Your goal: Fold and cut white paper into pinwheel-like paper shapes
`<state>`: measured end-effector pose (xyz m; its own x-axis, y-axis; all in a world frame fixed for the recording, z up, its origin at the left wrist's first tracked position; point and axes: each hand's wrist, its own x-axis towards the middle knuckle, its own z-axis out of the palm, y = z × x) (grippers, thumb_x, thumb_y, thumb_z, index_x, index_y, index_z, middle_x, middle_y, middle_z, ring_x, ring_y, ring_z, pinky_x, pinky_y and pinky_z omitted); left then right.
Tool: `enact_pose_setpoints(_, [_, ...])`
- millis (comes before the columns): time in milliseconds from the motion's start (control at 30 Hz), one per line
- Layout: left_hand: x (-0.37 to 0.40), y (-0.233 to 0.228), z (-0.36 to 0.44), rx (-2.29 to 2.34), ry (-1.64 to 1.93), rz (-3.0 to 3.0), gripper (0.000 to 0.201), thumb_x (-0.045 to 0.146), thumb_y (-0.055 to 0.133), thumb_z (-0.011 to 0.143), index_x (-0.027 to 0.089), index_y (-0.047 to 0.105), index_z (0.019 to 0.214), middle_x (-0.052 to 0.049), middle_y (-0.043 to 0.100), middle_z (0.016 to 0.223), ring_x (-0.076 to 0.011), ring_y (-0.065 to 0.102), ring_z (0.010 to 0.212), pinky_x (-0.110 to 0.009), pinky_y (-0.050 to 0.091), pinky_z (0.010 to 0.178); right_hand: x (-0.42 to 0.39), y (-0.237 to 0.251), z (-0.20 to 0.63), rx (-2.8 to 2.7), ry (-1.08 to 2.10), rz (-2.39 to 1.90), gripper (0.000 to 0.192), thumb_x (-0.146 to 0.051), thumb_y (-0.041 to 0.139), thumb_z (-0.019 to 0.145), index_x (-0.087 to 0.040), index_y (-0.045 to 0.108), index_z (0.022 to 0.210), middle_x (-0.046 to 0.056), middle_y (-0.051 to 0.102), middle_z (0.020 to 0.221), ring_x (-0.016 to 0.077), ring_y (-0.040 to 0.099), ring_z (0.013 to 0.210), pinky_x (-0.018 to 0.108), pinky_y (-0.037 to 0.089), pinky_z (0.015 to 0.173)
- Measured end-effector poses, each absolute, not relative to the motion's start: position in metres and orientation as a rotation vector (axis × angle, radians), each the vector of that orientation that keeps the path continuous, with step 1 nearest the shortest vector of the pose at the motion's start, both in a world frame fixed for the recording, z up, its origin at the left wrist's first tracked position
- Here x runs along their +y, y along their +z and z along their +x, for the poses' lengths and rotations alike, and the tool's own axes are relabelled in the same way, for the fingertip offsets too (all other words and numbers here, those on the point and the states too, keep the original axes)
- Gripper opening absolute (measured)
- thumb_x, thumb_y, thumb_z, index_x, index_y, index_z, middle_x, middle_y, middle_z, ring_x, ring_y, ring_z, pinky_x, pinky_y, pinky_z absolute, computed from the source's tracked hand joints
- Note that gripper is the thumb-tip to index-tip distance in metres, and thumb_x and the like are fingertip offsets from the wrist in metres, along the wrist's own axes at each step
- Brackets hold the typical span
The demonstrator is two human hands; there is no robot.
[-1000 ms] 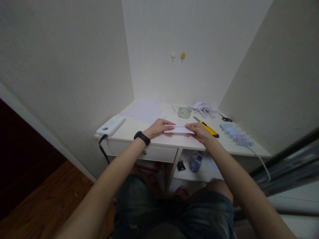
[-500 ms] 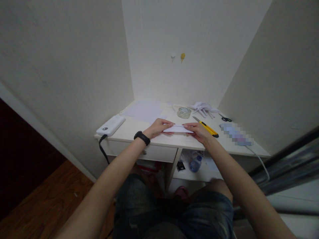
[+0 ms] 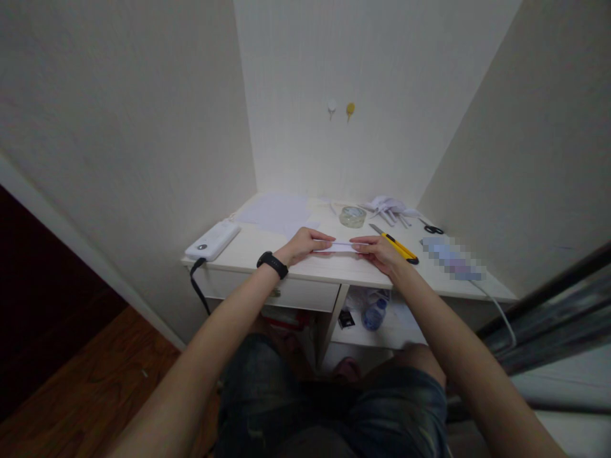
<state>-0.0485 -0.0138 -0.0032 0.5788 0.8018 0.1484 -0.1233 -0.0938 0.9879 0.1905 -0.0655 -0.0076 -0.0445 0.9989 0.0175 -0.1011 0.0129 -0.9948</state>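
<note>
A narrow strip of folded or rolled white paper (image 3: 340, 247) stretches between both hands, just above the front part of the white desk (image 3: 248, 251). My left hand (image 3: 305, 245), with a black watch on the wrist, pinches its left end between thumb and fingers. At the other end my right hand (image 3: 376, 250) grips it the same way. Fingers partly hide both ends of the paper. Right of my right hand lies a yellow and black utility knife (image 3: 399, 247). Behind the hands sits a roll of clear tape (image 3: 352, 217).
Flat paper sheets (image 3: 279, 211) lie at the back left, near a white power bank (image 3: 212, 240) with a black cable. Rolled and crumpled paper (image 3: 389, 208) and scissors (image 3: 433, 229) are at the back right. A blurred-out object (image 3: 451, 257) trails a white cable. Below, a shelf holds a bottle (image 3: 373, 314).
The white paper between my hands has become narrower, its front flap turned in by the thumbs. Both hands stay in nearly the same place.
</note>
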Motion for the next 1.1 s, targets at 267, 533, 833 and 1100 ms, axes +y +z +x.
enact_pose_setpoints(267, [-0.017,0.000,-0.049,0.756,0.905,1.649,0.032,0.024,0.087,0.063,0.010,0.079,0.091,-0.011,0.076,0.085,-0.0144,0.065,0.072,-0.026,0.053,0.073,-0.064,-0.012,0.186,-1.216,1.184,-1.124,0.039,-0.025,0.092,0.044,-0.015,0.078,0.079,0.004,0.071,0.069,0.0110,0.056,0.058,0.025,0.045,0.055])
enact_pose_setpoints(533, [-0.017,-0.002,-0.048,0.782,0.886,1.609,0.030,0.010,0.084,0.064,0.009,0.078,0.094,-0.008,0.075,0.078,-0.0098,0.063,0.061,-0.024,0.057,0.066,-0.060,-0.019,0.186,-1.314,1.086,-1.164,0.034,-0.026,0.089,0.047,-0.016,0.077,0.077,0.002,0.070,0.068,0.0113,0.055,0.060,0.026,0.042,0.059])
enact_pose_setpoints(833, [-0.017,-0.005,-0.044,0.724,0.783,1.481,0.032,0.012,0.081,0.073,0.005,0.074,0.103,-0.013,0.075,0.078,-0.0181,0.073,0.069,-0.027,0.062,0.070,-0.062,-0.016,0.185,-1.328,1.109,-1.163,0.038,-0.031,0.091,0.047,-0.016,0.076,0.078,0.002,0.068,0.066,0.0103,0.055,0.056,0.023,0.042,0.053])
enact_pose_setpoints(1100, [-0.018,-0.003,-0.047,0.645,0.768,1.421,0.030,0.020,0.083,0.073,0.004,0.073,0.096,-0.015,0.075,0.086,-0.0198,0.074,0.067,-0.031,0.063,0.068,-0.060,-0.014,0.186,-1.314,1.212,-1.116,0.041,-0.042,0.091,0.048,-0.016,0.077,0.076,0.003,0.068,0.064,0.0104,0.055,0.051,0.023,0.043,0.049])
